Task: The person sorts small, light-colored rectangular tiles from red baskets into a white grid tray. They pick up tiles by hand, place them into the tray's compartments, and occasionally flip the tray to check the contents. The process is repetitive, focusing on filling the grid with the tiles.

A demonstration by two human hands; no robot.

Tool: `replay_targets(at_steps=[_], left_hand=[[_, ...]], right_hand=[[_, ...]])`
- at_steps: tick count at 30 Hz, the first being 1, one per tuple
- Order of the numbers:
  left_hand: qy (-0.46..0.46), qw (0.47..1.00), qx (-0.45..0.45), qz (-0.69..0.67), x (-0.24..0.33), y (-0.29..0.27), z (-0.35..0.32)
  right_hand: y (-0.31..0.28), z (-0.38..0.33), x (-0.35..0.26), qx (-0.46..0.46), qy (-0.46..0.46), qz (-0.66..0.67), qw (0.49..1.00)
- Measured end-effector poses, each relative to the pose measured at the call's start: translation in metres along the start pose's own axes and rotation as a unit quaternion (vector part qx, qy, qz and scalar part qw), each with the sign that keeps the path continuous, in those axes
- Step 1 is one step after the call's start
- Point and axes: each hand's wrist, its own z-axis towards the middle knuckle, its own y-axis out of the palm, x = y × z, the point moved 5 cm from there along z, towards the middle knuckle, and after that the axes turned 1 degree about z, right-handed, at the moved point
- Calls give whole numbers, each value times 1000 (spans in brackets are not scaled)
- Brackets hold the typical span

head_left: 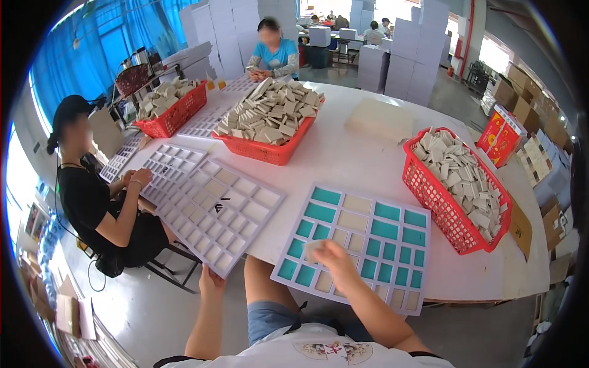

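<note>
The person sat at the near edge of a white round worktop (343, 159), knees showing under it. Their right hand (331, 254) hovered over a pale lilac grid tray (359, 245) with teal showing through its empty cells; the grip was closed lightly on a small beige tile (314, 250), pinched between thumb and fingers just above the tray's lower left cells. Several other cells already held beige tiles, mostly in the middle columns and along the near edge.

The left hand (210, 282) clasped the near corner of a second grid tray (215, 211), which hung out past the worktop's edge; its fingers were curled around that corner, and the tray's cells were nearly all filled with pale tiles.

To the right of the lilac tray stood a red basket (451, 214) heaped with loose beige tiles, near the right hand but apart from it. A second red basket (270, 150), piled high, sat farther back at the middle of the worktop, and a third (178, 116) farther left.

A person in black (92, 196) sat at the left with both hands on another grid tray (169, 165). Across the worktop a person in a blue top (276, 55) bent over their own work. White cartons (411, 49) were stacked behind.
</note>
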Motion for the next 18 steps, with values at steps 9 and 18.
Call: replay_targets(at_steps=[9, 18], left_hand=[[8, 985, -147, 85, 0, 104, -98], [44, 989, -140, -4, 19, 99, -111]], right_hand=[[82, 80, 47, -37, 57, 81, 994], [-53, -4, -18, 87, -68, 0, 994]])
